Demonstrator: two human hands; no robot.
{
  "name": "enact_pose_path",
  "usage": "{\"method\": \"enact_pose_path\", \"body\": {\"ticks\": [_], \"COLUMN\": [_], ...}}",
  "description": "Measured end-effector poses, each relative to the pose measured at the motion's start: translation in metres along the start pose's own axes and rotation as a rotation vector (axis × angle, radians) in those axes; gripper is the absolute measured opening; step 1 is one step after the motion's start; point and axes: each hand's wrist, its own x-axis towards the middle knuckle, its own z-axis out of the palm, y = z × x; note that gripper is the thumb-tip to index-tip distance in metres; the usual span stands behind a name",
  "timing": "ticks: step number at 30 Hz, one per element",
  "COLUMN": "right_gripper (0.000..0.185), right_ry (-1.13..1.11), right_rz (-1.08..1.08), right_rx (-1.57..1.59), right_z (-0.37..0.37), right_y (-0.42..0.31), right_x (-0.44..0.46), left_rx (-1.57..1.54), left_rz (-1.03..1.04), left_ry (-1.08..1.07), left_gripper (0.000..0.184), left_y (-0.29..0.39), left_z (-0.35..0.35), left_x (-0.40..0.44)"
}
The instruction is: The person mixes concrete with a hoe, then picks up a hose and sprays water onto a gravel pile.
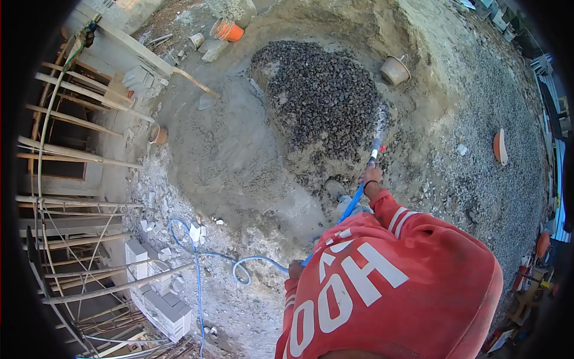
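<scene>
My right hand (372, 175), a dark band at its wrist, is closed around the front end of a blue hose (351, 205), just behind the nozzle (374, 154). A whitish spray of water (381, 122) leaves the nozzle and lands on the right edge of a dark gravel heap (323, 96). Lower down, beside the red hoodie (382, 281), my left hand (296, 269) grips the same hose; its fingers are partly hidden. From there the hose loops away over the ground to the left. One shoe (335, 189) shows below the heap.
Wet grey mortar (221, 143) spreads left of the gravel, with a shovel (208, 102) in it. Buckets stand around: an orange one (227, 30), a grey one (395, 70), a brown one (158, 134). Pale blocks (158, 308) and wooden poles (89, 157) line the left side.
</scene>
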Motion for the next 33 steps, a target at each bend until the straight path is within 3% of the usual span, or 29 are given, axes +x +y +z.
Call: {"method": "enact_pose_path", "body": {"ticks": [10,19,23,25,33], "right_gripper": [0.031,0.033,0.033,0.026,0.028], "right_ry": [-0.158,-0.427,-0.549,-0.535,-0.672], "right_rz": [0.037,0.434,0.397,0.266,0.029], "right_rx": [-0.133,-0.17,-0.118,-0.162,-0.16], "right_z": [0.007,0.022,0.031,0.041,0.052], "right_y": [-0.005,0.003,-0.006,-0.018,-0.049], "right_x": [0.001,0.006,-0.011,-0.029,-0.078], "left_rx": [0.028,0.026,0.02,0.009,0.023], "left_rz": [0.021,0.016,0.012,0.015,0.037], "left_ry": [-0.011,0.003,0.01,0.026,0.039], "left_gripper": [0.042,0.04,0.039,0.039,0.039], "left_y": [0.006,0.004,0.005,0.006,0.022], "left_z": [-0.008,-0.012,-0.01,-0.01,-0.016], "left_x": [0.001,-0.01,-0.013,-0.015,-0.027]}}
